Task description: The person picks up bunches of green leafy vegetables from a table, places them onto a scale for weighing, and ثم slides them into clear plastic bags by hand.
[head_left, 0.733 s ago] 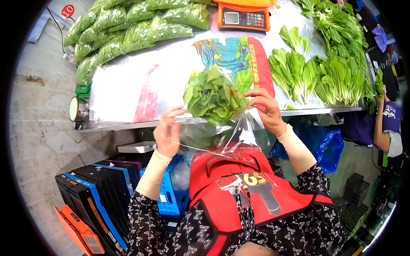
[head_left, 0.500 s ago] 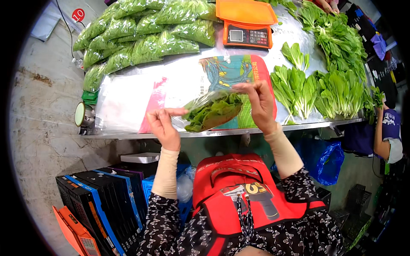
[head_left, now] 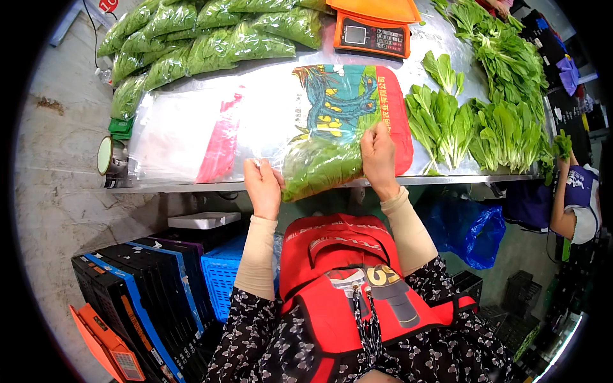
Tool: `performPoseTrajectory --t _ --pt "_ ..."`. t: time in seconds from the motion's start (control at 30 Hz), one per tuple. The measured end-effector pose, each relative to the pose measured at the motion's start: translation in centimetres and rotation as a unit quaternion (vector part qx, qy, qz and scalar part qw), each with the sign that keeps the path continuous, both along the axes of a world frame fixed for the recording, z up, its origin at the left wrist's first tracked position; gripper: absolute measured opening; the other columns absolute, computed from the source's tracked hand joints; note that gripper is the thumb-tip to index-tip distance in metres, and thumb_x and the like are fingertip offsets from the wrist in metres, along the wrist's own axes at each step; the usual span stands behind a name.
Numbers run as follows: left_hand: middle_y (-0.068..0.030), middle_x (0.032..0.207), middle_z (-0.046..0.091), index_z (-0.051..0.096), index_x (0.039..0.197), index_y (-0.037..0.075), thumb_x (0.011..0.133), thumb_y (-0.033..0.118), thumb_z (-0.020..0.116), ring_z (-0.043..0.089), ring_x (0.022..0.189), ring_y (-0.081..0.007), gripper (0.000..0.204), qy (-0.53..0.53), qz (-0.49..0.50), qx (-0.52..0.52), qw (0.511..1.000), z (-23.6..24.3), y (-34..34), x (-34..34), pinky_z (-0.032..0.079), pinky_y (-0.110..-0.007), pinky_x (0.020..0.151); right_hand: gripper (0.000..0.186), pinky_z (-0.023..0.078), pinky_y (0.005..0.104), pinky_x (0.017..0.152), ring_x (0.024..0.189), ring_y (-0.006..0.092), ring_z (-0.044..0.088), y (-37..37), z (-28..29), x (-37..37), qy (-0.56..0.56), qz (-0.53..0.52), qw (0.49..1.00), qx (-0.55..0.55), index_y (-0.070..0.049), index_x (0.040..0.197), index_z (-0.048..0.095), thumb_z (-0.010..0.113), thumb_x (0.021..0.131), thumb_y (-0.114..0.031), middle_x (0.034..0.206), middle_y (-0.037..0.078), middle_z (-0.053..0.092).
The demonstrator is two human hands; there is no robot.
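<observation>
A clear plastic bag of leafy greens [head_left: 322, 165] is held at the table's front edge, its lower side hanging slightly over. My left hand [head_left: 262, 189] is closed on the bag's left edge, fingers curled toward the thumb. At the right edge, my right hand [head_left: 380, 158] grips the plastic with bent fingers. Beneath and behind the bag lies a printed mat [head_left: 341, 96] in teal, yellow and red. Flat clear plastic bags [head_left: 167, 137] lie to the left of my left hand, with a pink strip [head_left: 220, 143] beside them.
Filled bags of greens [head_left: 211, 48] are piled at the back left. An orange scale [head_left: 372, 37] stands behind the mat. Loose leafy greens [head_left: 504, 137] cover the table's right side. Below are black crates [head_left: 137, 300] and a blue crate [head_left: 220, 281]. A co-worker's arm [head_left: 563, 204] shows at right.
Both hands have come lower and closer to me with the bag. The bag's greens now spread fuller and lower between them, and my right hand has turned knuckles-up.
</observation>
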State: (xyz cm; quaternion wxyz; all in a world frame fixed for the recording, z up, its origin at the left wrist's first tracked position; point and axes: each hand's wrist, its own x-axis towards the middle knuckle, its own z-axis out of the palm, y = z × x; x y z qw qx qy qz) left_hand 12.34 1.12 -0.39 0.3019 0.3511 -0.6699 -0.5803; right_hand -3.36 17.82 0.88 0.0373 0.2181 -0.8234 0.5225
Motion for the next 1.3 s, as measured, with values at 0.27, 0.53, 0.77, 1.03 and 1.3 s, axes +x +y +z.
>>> performPoseTrajectory --t 0.27,0.53,0.77,1.03,1.3 --pt "-0.0052 0.051 0.047 0.037 0.082 0.004 0.096 0.008 0.042 0.046 0.038 -0.0121 0.016 -0.081 0.013 0.011 0.997 -3.0 3.8 3.8 0.036 -0.028 0.036 0.016 0.036 0.0382 0.051 0.052 0.0262 0.041 3.4 -4.3 3.9 -0.049 0.05 0.993 0.099 0.001 0.079 0.039 0.05 0.088 -0.005 0.061 0.018 0.04" --pt "-0.0122 0.058 0.053 0.041 0.083 0.0 0.093 0.008 0.047 0.053 0.046 -0.0226 0.014 -0.12 0.041 -0.051 0.991 -4.8 3.2 2.8 0.043 -0.036 0.047 0.016 0.039 0.0363 0.049 0.053 0.0258 0.051 3.1 -2.9 2.0 -0.048 0.043 0.987 0.146 0.003 0.076 0.047 0.055 0.086 -0.007 0.059 0.016 0.047" --pt "-0.0198 0.071 0.057 0.045 0.085 -0.003 0.089 0.009 0.049 0.059 0.068 -0.0364 0.013 -0.161 0.042 -0.041 0.985 -6.3 2.4 3.2 0.045 -0.043 0.063 0.013 0.049 0.0344 0.071 0.082 0.0269 0.06 2.0 7.7 3.1 0.173 0.022 0.979 0.107 -0.001 0.092 0.057 0.062 0.08 -0.001 0.092 0.015 0.06" --pt "-0.0124 0.064 0.058 0.045 0.088 0.0 0.095 0.01 0.044 0.056 0.048 -0.0182 0.012 -0.103 0.018 0.088 0.991 -3.0 3.2 3.0 0.045 -0.032 0.046 0.04 0.035 0.0462 0.104 0.123 0.0322 0.045 -1.0 5.5 5.6 0.256 0.398 0.855 0.214 -0.003 0.116 0.053 0.063 0.083 -0.021 0.126 0.013 0.052" --pt "-0.0097 0.076 0.06 0.043 0.094 0.003 0.101 0.019 0.039 0.061 0.059 -0.0164 0.018 0.012 0.051 0.359 0.932 0.6 3.9 5.8 0.05 -0.027 0.053 0.056 0.027 0.0481 0.109 0.132 0.0335 0.035 -2.7 3.3 3.1 0.236 0.453 0.804 0.305 -0.011 0.131 0.048 0.057 0.086 -0.042 0.139 0.011 0.044"
